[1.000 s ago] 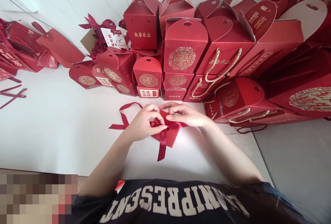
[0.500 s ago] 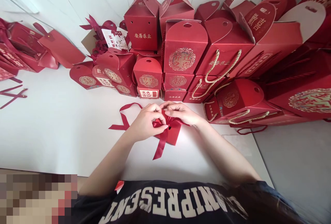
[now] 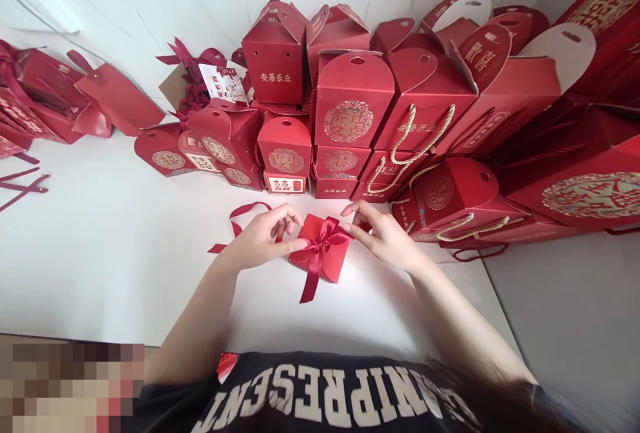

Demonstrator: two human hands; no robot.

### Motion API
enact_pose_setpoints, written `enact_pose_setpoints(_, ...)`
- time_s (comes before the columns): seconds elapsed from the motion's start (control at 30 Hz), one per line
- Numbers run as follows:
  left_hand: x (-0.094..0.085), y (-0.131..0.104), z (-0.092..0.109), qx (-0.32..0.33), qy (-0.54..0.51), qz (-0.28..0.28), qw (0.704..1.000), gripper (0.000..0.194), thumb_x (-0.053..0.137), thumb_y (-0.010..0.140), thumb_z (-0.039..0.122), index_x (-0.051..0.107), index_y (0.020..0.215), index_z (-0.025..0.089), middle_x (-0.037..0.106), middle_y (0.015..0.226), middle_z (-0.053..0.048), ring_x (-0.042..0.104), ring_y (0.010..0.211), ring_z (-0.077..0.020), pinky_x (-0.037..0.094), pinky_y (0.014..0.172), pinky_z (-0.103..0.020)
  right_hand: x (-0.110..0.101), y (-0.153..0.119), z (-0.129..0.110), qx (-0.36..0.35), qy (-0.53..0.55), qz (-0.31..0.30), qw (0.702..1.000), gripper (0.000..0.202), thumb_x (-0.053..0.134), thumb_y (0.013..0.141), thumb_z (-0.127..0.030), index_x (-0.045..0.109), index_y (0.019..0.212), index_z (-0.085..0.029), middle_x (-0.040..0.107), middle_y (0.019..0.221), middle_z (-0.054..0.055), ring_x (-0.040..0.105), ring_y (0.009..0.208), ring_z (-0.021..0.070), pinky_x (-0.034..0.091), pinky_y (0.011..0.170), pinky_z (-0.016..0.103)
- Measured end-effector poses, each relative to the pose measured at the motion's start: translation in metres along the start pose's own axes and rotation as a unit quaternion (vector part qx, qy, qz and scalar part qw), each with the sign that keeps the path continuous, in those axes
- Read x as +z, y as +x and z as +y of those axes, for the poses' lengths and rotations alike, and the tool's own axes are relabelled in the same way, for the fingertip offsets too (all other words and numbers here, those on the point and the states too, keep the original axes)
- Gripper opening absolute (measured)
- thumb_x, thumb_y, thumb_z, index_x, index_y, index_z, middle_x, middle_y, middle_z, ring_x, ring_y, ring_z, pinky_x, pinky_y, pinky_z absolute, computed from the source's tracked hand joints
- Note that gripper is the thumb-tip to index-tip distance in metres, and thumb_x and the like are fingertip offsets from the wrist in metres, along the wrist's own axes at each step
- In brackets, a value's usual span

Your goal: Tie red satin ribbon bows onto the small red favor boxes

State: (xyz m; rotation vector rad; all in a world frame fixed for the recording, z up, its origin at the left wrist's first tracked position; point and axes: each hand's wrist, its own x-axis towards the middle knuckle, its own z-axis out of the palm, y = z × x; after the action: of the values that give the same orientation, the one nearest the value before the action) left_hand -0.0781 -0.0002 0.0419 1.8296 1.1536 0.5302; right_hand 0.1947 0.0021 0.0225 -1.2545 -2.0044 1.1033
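A small red gift box (image 3: 334,263) lies on the white table in front of me. Dark red ribbon is tied over it in a bow (image 3: 328,230), and one tail (image 3: 311,283) hangs toward me past the box edge. My left hand (image 3: 267,236) is at the bow's left side, thumb stretched out to the loop, the other fingers bent and apart from it. At the right loop's end is my right hand (image 3: 377,231), finger and thumb tips spread. More ribbon (image 3: 240,219) trails on the table behind my left hand.
Stacked red gift boxes (image 3: 353,103) stand along the wall behind, some with gold rope handles (image 3: 400,153). Several red bags (image 3: 45,93) are at the far left, near loose ribbon strips (image 3: 23,186). The white table (image 3: 125,253) ends at a right edge.
My hands have moved apart from the middle of the bow toward its two sides. The fingers have spread, and the bow's knot and loops now show.
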Motion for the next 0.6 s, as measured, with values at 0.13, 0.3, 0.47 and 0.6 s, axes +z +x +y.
enact_pose_setpoints(0.13,0.0,0.0,-0.004,0.019,0.017,-0.023,0.999,0.022,0.07,0.08,0.039,0.064,0.082,0.018,0.055,0.075,0.0,0.046,0.068,-0.0112,0.037,0.061,-0.023,-0.003,-0.013,0.002,-0.013,0.096,0.014,0.995,0.024,0.054,0.095,-0.043,0.056,0.107,-0.022,0.06,0.081,0.001,0.055,0.072,0.0149,0.043,0.066,0.028)
enact_pose_setpoints(0.3,-0.004,0.001,-0.013,-0.017,-0.072,-0.106,0.992,0.031,0.063,0.085,0.039,0.06,0.066,0.015,0.05,0.059,0.001,0.038,0.052,-0.0074,0.03,0.048,-0.022,-0.004,-0.025,0.009,-0.014,0.147,0.0,0.989,0.023,0.06,0.092,-0.039,0.056,0.106,-0.021,0.063,0.083,0.003,0.06,0.08,0.0177,0.046,0.076,0.033)
enact_pose_setpoints(0.47,0.004,0.005,-0.012,-0.086,-0.122,-0.063,0.987,0.04,0.061,0.085,0.04,0.042,0.057,0.017,0.045,0.044,0.004,0.039,0.04,-0.0058,0.03,0.04,-0.018,0.004,-0.034,0.018,0.006,0.161,-0.024,0.987,0.024,0.06,0.092,-0.041,0.053,0.104,-0.022,0.063,0.076,0.001,0.06,0.075,0.0176,0.046,0.073,0.033)
enact_pose_setpoints(0.6,0.013,0.009,-0.014,-0.094,-0.128,-0.033,0.987,0.043,0.062,0.084,0.035,0.035,0.054,0.018,0.043,0.04,0.006,0.037,0.036,-0.0046,0.029,0.036,-0.017,0.015,-0.041,0.025,0.018,0.19,-0.017,0.981,0.025,0.062,0.091,-0.043,0.048,0.095,-0.023,0.058,0.072,-0.002,0.058,0.07,0.0155,0.044,0.07,0.031)
